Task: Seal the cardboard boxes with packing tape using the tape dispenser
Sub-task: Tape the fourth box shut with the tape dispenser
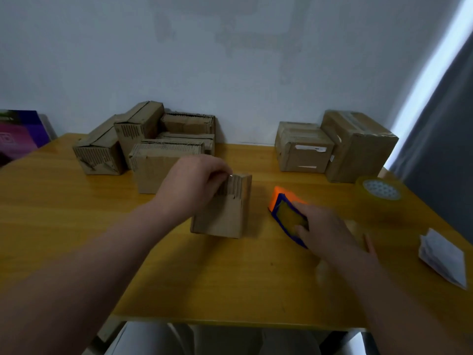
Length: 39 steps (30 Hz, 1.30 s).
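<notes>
On the yellow wooden table (76,226) a small brown cardboard box (225,219) stands near the middle, with corrugated ridges showing along its upper part. The left hand (194,185) reaches in from the near left and grasps the top of this box, its fingers curled over the upper edge. Just right of the box, and apart from it, lies an orange and blue plastic tape dispenser (280,207) with its orange end pointing away. The right hand (327,229) lies on the near end, and its fingers (307,211) seem to wrap around the blue frame, though motion blur makes the grip hard to read for certain.

At the far left, against the pale wall (230,60), a cluster of worn cardboard boxes (153,139) sits packed together, some of them tilted. At the far right two taped cardboard boxes (332,147) stand touching, and the larger one has a strip of tape across its top. Just nearer than these, by the right edge of the table, a roll of clear packing tape (378,196) lies flat. Nearer still on that side lies a crumpled piece of white paper (442,254) — well apart from the dispenser. A purple board (18,134) leans at the far left edge, and a grey curtain (445,149) hangs on the right
</notes>
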### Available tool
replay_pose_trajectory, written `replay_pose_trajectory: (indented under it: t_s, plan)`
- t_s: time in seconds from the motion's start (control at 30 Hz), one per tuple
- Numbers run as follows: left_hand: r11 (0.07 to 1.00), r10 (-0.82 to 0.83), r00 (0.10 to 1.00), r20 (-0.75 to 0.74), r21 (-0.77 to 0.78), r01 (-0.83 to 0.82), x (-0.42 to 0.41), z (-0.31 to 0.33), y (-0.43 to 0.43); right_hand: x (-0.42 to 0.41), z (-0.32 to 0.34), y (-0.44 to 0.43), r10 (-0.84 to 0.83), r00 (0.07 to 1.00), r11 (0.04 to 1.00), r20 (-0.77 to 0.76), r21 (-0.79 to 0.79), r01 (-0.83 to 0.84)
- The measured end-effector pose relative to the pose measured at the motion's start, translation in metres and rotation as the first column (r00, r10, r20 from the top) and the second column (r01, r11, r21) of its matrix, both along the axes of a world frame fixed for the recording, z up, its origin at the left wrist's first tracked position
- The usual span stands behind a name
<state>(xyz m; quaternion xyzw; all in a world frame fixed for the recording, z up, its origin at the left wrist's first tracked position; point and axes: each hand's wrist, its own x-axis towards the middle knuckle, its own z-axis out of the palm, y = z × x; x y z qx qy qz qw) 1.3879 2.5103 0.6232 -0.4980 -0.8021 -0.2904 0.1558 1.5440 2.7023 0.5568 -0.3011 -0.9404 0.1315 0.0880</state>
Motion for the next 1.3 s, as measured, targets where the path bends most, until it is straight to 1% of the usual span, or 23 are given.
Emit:
replay_pose_trajectory:
  t_s: [0.13,0.17,0.2,0.23,0.3,0.33,0.37,0.43,0.47,0.5,0.6,0.67,0.73,0.8,0.83,0.87,0.9,0.93,1.0,1.07,1.13,1.17,1.3]
  plan:
    - [0.997,0.0,0.993,0.12,-0.078,0.01,-0.008,0.029,0.003,-0.002,0.003,-0.006,0.015,0.99,1.0,0.138,0.012,-0.017]
    - [0.994,-0.025,0.99,0.137,-0.102,0.039,-0.01,0.036,0.003,-0.003,0.005,-0.007,0.021,0.989,0.999,0.148,0.045,-0.027]
    - [0.989,-0.057,0.987,0.152,-0.127,0.076,-0.011,0.043,0.003,-0.004,0.009,-0.008,0.029,0.993,0.997,0.111,0.071,-0.037]
    - [0.981,-0.09,0.981,0.173,-0.153,0.117,-0.012,0.048,0.003,-0.005,0.013,-0.009,0.045,0.999,0.996,0.021,0.077,-0.047]
    - [0.955,-0.15,0.964,0.219,-0.219,0.198,-0.013,0.056,0.003,-0.006,0.024,-0.013,0.097,0.963,0.995,-0.251,0.025,-0.094]
    - [0.939,-0.17,0.957,0.235,-0.257,0.23,-0.013,0.058,0.005,-0.007,0.03,-0.016,0.118,0.923,0.988,-0.367,-0.048,-0.145]
    - [0.923,-0.18,0.954,0.241,-0.295,0.249,-0.013,0.058,0.007,-0.009,0.036,-0.021,0.13,0.891,0.963,-0.436,-0.159,-0.219]
    - [0.904,-0.175,0.961,0.214,-0.352,0.243,-0.009,0.053,0.014,-0.012,0.043,-0.033,0.142,0.876,0.842,-0.461,-0.409,-0.352]
    - [0.905,-0.157,0.972,0.177,-0.368,0.213,-0.006,0.048,0.017,-0.014,0.044,-0.038,0.147,0.875,0.784,-0.462,-0.485,-0.388]
    - [0.913,-0.128,0.985,0.12,-0.373,0.164,-0.003,0.043,0.019,-0.017,0.041,-0.04,0.144,0.874,0.756,-0.465,-0.518,-0.4]
    - [0.956,0.004,0.997,-0.073,-0.292,-0.025,0.006,0.025,0.019,-0.02,0.036,-0.048,0.091,0.854,0.766,-0.512,-0.512,-0.389]
    - [0.98,0.031,0.99,-0.136,-0.189,-0.056,0.011,0.017,0.012,-0.018,0.034,-0.05,0.074,0.83,0.744,-0.553,-0.523,-0.415]
    - [0.988,-0.039,0.986,-0.165,-0.154,0.013,0.013,0.01,0.001,-0.017,0.033,-0.051,0.068,0.82,0.721,-0.569,-0.54,-0.435]
    - [0.969,-0.18,0.977,-0.112,-0.189,0.157,0.013,0.002,-0.01,-0.016,0.031,-0.053,0.04,0.824,0.74,-0.565,-0.538,-0.405]
    - [0.955,-0.239,0.969,-0.068,-0.198,0.221,0.013,-0.002,-0.015,-0.016,0.027,-0.054,0.016,0.828,0.792,-0.56,-0.498,-0.353]
    - [0.946,-0.273,0.962,-0.032,-0.193,0.262,0.013,-0.007,-0.019,-0.016,0.022,-0.053,-0.014,0.82,0.869,-0.572,-0.413,-0.273]
    - [0.942,-0.289,0.957,-0.008,-0.179,0.283,0.013,-0.011,-0.022,-0.015,0.018,-0.053,-0.025,0.794,0.943,-0.607,-0.278,-0.183]
    - [0.943,-0.294,0.956,0.009,-0.163,0.291,0.012,-0.015,-0.024,-0.012,0.016,-0.054,0.009,0.759,0.988,-0.651,-0.109,-0.106]
    - [0.947,-0.29,0.957,0.022,-0.134,0.29,0.013,-0.022,-0.026,-0.006,0.011,-0.054,0.147,0.706,0.985,-0.693,0.168,-0.04]
    - [0.95,-0.292,0.956,0.031,-0.104,0.294,0.014,-0.027,-0.027,0.001,0.002,-0.053,0.287,0.681,0.944,-0.674,0.319,-0.083]
    - [0.951,-0.299,0.954,0.033,-0.068,0.3,0.014,-0.03,-0.026,0.004,-0.003,-0.055,0.362,0.695,0.915,-0.621,0.381,-0.135]
    - [0.951,-0.302,0.953,0.031,-0.055,0.304,0.015,-0.032,-0.025,0.004,-0.005,-0.056,0.371,0.715,0.912,-0.593,0.379,-0.158]
    - [0.949,-0.314,0.949,0.029,-0.015,0.315,0.016,-0.035,-0.024,-0.004,-0.003,-0.056,0.338,0.768,0.935,-0.544,0.289,-0.206]
